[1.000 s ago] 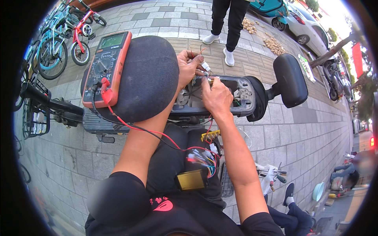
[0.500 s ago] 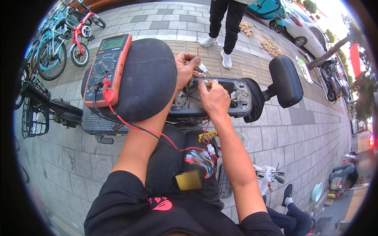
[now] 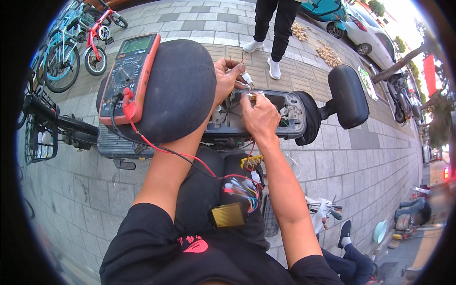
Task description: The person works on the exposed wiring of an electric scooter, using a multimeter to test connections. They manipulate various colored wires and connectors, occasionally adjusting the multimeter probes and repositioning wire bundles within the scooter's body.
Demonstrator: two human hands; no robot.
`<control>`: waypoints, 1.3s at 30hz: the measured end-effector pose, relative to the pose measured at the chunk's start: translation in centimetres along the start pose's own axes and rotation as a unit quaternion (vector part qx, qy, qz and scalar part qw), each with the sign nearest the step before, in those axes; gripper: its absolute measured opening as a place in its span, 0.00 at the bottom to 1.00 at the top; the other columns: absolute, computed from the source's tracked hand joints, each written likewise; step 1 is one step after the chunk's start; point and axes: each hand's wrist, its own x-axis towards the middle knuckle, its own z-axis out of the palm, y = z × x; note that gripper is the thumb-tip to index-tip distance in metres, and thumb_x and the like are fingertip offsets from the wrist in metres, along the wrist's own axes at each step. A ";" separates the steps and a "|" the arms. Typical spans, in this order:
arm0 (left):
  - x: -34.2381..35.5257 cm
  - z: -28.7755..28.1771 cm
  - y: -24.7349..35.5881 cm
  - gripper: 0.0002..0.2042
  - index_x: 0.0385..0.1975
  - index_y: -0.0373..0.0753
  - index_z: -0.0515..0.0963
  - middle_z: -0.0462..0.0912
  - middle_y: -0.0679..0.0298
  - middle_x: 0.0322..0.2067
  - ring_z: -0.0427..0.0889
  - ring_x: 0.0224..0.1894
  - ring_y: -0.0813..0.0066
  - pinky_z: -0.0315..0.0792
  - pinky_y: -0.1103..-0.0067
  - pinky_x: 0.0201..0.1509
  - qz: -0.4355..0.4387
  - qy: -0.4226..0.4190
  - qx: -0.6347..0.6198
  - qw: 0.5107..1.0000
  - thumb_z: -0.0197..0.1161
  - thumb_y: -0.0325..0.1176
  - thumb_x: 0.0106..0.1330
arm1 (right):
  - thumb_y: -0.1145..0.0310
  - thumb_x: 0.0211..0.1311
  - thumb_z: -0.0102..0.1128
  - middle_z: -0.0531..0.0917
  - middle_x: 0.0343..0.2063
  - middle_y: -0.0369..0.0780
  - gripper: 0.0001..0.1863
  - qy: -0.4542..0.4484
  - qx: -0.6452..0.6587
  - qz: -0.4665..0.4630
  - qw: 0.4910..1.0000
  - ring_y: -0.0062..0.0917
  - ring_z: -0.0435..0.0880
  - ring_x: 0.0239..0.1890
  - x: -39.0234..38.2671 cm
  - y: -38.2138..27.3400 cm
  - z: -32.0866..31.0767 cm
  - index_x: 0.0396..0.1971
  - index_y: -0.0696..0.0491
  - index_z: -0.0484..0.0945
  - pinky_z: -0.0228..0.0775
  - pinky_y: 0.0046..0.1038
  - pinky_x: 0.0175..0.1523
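Observation:
My left hand (image 3: 227, 78) is closed in a pinch on a white plug connector (image 3: 246, 77), with thin reddish wires standing up by the fingers. Beside it, over the open seat compartment (image 3: 297, 114) of an electric bike, my right hand (image 3: 261, 116) has its thumb and fingers pinched at a small white connector (image 3: 257, 96), partly hidden. A red-and-black multimeter (image 3: 126, 78) rests on the dark saddle (image 3: 185, 90), its leads running down to my lap. There lie a gold-coloured finned controller box (image 3: 229, 215), a bundle of coloured wires (image 3: 244, 189) and a yellow terminal strip (image 3: 251, 162).
A black backrest (image 3: 348, 97) rises behind the compartment. Someone in dark trousers and white shoes (image 3: 274, 69) stands just beyond the bike. Bicycles (image 3: 64, 66) are parked at left. Tools (image 3: 327, 209), a seated person's leg (image 3: 349, 256) and a pale basin (image 3: 380, 231) are at lower right.
Both hands stay at the compartment with their pinches kept. The white connector in my left hand has shifted slightly up and tilted. The whole view has moved a little.

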 end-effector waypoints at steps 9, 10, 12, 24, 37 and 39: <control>-0.8 -0.2 1.2 0.14 0.49 0.30 0.79 0.87 0.60 0.35 0.88 0.33 0.77 0.85 0.83 0.31 -0.025 -0.022 0.015 0.999 0.71 0.34 0.74 | 0.46 0.69 0.65 0.91 0.31 0.46 0.24 -0.078 0.061 0.061 0.993 0.36 0.91 0.39 1.6 -0.5 -5.5 0.42 0.55 0.91 0.79 0.37 0.47; -0.9 -0.2 1.3 0.14 0.49 0.30 0.79 0.87 0.60 0.35 0.88 0.33 0.77 0.85 0.83 0.31 -0.026 -0.025 0.020 0.999 0.71 0.35 0.74 | 0.49 0.70 0.67 0.90 0.25 0.44 0.23 -0.026 0.081 0.038 0.996 0.27 0.91 0.33 2.2 -0.3 -5.6 0.43 0.57 0.91 0.78 0.30 0.43; -1.2 -0.3 1.6 0.13 0.50 0.31 0.80 0.88 0.62 0.36 0.88 0.34 0.78 0.83 0.84 0.31 -0.037 -0.032 0.024 0.999 0.70 0.34 0.75 | 0.58 0.72 0.68 0.91 0.32 0.42 0.20 -0.033 0.158 0.026 0.987 0.20 0.88 0.36 3.7 0.3 -5.1 0.47 0.61 0.89 0.78 0.27 0.44; -1.3 0.1 1.7 0.14 0.51 0.31 0.84 0.89 0.64 0.37 0.86 0.32 0.81 0.81 0.85 0.33 -0.036 -0.055 0.032 0.997 0.71 0.35 0.75 | 0.64 0.71 0.65 0.89 0.37 0.38 0.19 -0.179 0.398 0.046 0.899 0.17 0.82 0.35 9.8 0.5 -1.8 0.51 0.64 0.86 0.75 0.24 0.41; -1.0 0.0 1.1 0.13 0.51 0.33 0.84 0.87 0.65 0.32 0.84 0.28 0.83 0.78 0.86 0.30 -0.034 -0.042 0.031 0.998 0.70 0.35 0.76 | 0.71 0.65 0.63 0.84 0.30 0.38 0.14 -0.181 0.535 0.224 0.794 0.16 0.69 0.17 11.5 2.5 0.2 0.47 0.62 0.83 0.56 0.25 0.19; -1.1 -0.1 1.4 0.13 0.51 0.33 0.83 0.87 0.65 0.32 0.84 0.27 0.83 0.78 0.86 0.30 -0.039 -0.042 0.042 0.997 0.70 0.36 0.76 | 0.73 0.66 0.62 0.84 0.31 0.36 0.14 -0.154 0.535 0.187 0.809 0.15 0.72 0.19 11.0 2.0 -0.3 0.50 0.60 0.82 0.59 0.24 0.21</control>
